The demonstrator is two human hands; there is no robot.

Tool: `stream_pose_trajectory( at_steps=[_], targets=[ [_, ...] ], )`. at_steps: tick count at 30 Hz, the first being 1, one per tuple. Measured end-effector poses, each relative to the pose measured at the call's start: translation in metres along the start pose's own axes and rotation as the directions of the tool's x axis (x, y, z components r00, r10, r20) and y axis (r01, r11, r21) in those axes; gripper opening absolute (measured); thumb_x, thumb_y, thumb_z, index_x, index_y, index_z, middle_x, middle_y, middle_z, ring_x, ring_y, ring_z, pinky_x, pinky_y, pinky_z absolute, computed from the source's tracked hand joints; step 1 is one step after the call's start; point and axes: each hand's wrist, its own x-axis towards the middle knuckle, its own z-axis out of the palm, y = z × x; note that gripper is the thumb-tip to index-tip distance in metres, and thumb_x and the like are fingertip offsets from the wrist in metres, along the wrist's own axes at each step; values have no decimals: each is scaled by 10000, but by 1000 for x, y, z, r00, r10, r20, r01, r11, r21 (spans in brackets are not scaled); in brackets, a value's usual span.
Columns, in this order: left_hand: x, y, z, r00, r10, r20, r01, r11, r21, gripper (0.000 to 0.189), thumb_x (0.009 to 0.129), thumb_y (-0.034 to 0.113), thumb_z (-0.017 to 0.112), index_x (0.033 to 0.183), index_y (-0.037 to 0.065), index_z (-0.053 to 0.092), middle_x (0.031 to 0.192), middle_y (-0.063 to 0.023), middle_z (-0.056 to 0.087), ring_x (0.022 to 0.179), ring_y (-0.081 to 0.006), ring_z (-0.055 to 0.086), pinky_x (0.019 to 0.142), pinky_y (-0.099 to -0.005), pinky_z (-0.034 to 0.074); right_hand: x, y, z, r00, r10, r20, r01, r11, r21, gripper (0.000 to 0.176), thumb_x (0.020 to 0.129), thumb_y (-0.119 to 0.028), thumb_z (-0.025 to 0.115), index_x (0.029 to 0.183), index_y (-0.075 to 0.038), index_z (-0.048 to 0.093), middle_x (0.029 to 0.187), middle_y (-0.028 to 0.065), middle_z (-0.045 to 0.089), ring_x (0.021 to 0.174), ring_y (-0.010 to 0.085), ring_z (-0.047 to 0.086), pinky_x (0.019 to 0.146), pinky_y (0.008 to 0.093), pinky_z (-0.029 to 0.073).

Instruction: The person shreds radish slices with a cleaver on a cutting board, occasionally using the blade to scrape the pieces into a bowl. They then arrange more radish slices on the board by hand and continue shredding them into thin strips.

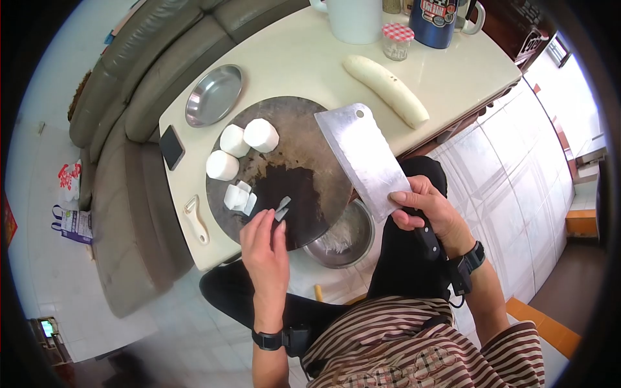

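Observation:
My right hand (430,210) grips the black handle of a broad cleaver (365,158), its thumb against the blade, which is raised beside the round chopping board (304,123). Over the board's near edge, my left hand (265,249) has a thin, translucent radish slice (282,208) at its fingertips and thumb. Just beyond those fingers lie small white radish pieces (239,198). Peeled radish chunks (222,165) sit at the board's left side, and a wet dark patch covers its middle. Below the board's near right edge, a metal bowl (365,242) holds thin white shreds.
A long peeled radish (387,90) lies on the table (304,61) at the right. An oval metal dish (215,96), a phone (172,147) and a peeler (196,220) are left of the board. A jar (396,46), white pitcher (354,19) and blue container (433,26) stand behind.

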Motion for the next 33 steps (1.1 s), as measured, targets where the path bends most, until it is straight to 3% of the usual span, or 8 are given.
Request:
stream_pose_trajectory(
  at_steps=[8,18,21,22,24,25,28,33],
  targets=[
    [4,-10,5,999,-41,30,39,998,47,184,858,8,686,1039,-23,678,997,-143,622,936,-333,603,821,-415,487,-2,-3,0,999,29,-29,-30,1000,-5,220,986,-170,601,872,16,627,634,22,572,443,34,403,448,207,350],
    [-6,-21,-10,960,223,167,-226,974,-3,276,763,-86,696,1028,-14,669,975,-126,613,871,-314,595,754,-402,497,1,-5,5,998,67,-6,-67,977,-205,241,986,-182,616,833,4,628,638,13,584,460,41,447,434,215,350],
    [-18,-21,-13,950,262,169,-271,962,33,345,710,-96,719,1042,-14,674,1012,-121,627,904,-312,608,762,-399,507,2,-23,33,997,72,21,-33,676,-736,223,945,-148,649,837,40,595,601,49,579,507,157,560,481,330,428],
    [-21,-20,-12,946,289,148,-301,951,70,375,690,-98,728,1052,-14,676,1034,-117,634,925,-310,614,769,-397,512,3,-24,41,997,81,14,-44,674,-738,223,945,-148,649,837,40,595,601,49,579,507,157,560,481,330,428],
    [-29,-18,-9,953,272,133,-282,957,68,375,690,-105,732,1051,-19,682,1068,-123,639,963,-315,621,784,-400,514,6,-26,55,947,-97,305,320,221,-921,186,892,-95,664,801,30,559,596,122,576,537,285,596,526,400,455],
    [-33,-16,-7,960,264,92,-270,960,70,357,698,-105,732,1042,-20,686,1067,-130,637,965,-319,620,794,-403,511,8,-22,62,916,-143,375,394,133,-910,147,796,-10,664,760,16,524,605,163,562,564,357,602,521,421,467],
    [-40,-13,-5,968,240,75,-244,968,52,310,723,-107,731,1021,-31,691,1065,-147,632,984,-326,619,820,-408,500,6,-30,81,907,-14,420,418,-72,-906,147,709,32,654,748,26,512,599,155,549,556,345,608,503,410,474],
    [-45,-14,-4,974,188,127,-193,981,27,389,736,-124,698,1114,-37,665,1063,-160,624,922,-346,596,788,-426,473,4,-42,99,888,134,441,457,-134,-879,155,683,-3,634,780,37,520,654,150,548,556,319,607,487,383,480]
  ],
)
